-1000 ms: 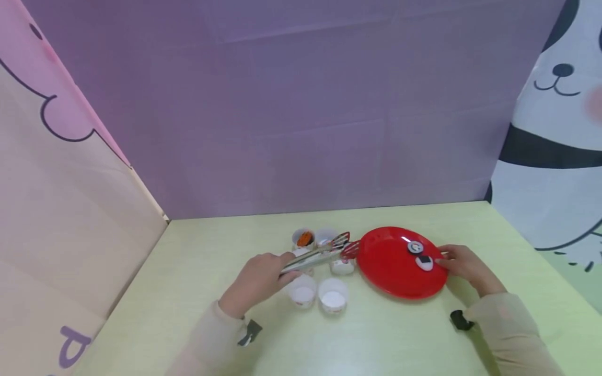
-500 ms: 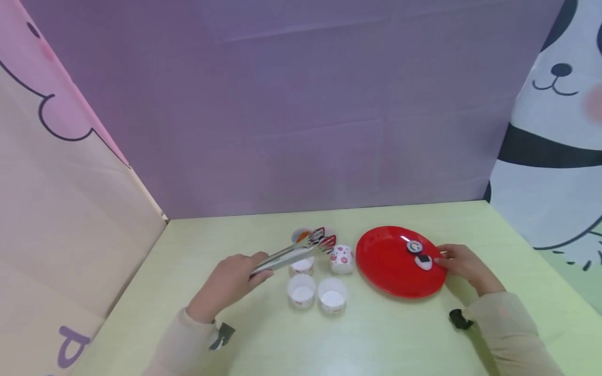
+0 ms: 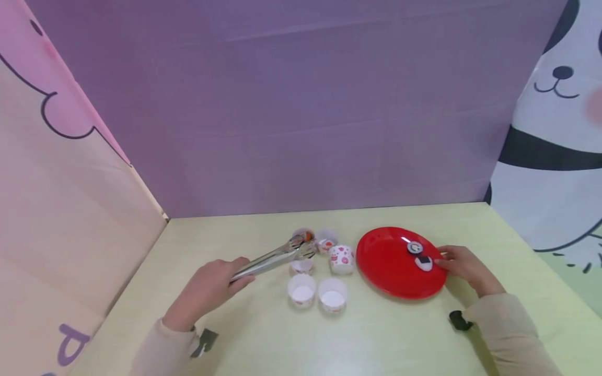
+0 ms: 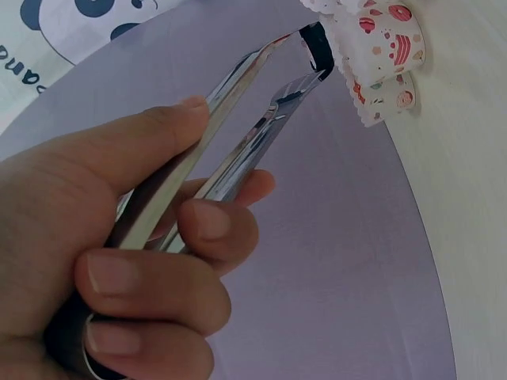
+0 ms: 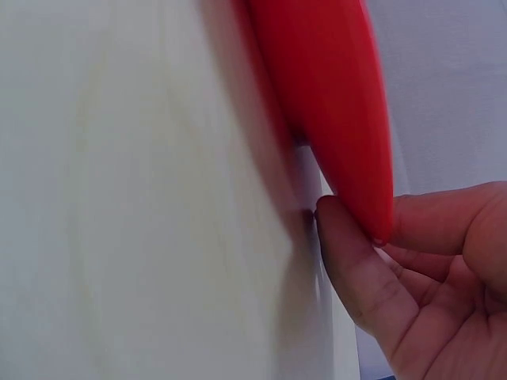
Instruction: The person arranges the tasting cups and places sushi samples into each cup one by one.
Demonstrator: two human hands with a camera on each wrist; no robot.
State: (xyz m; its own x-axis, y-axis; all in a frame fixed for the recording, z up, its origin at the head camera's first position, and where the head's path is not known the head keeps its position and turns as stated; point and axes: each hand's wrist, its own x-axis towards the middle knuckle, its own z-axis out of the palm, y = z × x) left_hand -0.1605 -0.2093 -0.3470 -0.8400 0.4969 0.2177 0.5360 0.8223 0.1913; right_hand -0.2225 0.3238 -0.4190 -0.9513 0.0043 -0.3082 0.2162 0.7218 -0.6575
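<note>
My left hand (image 3: 211,284) grips a pair of metal tongs (image 3: 270,261), its fingers and thumb curled round the two arms. The tong tips reach over the back-left paper cup (image 3: 297,232), around a toy sushi piece with orange on it (image 3: 308,236). A dark band (image 4: 318,49) shows between the tips in the left wrist view. At the right, my right hand (image 3: 465,266) pinches the rim of a red plate (image 3: 390,266), thumb on one side and fingers on the other in the right wrist view. On the plate lie a round sushi roll (image 3: 415,247) and a white rice piece with a black patch (image 3: 424,262).
Several patterned paper cups stand left of the plate. The front pair, a left cup (image 3: 301,291) and a right cup (image 3: 333,296), face up. One cup (image 3: 342,259) next to the plate shows its printed side. The back-right cup (image 3: 326,239) has something orange-red in it. A purple backdrop (image 3: 305,130) rises behind.
My left hand has moved left with the tongs, bringing their tips from beside the plate to the back-left cup and the sushi piece there. The right hand and plate have stayed put.
</note>
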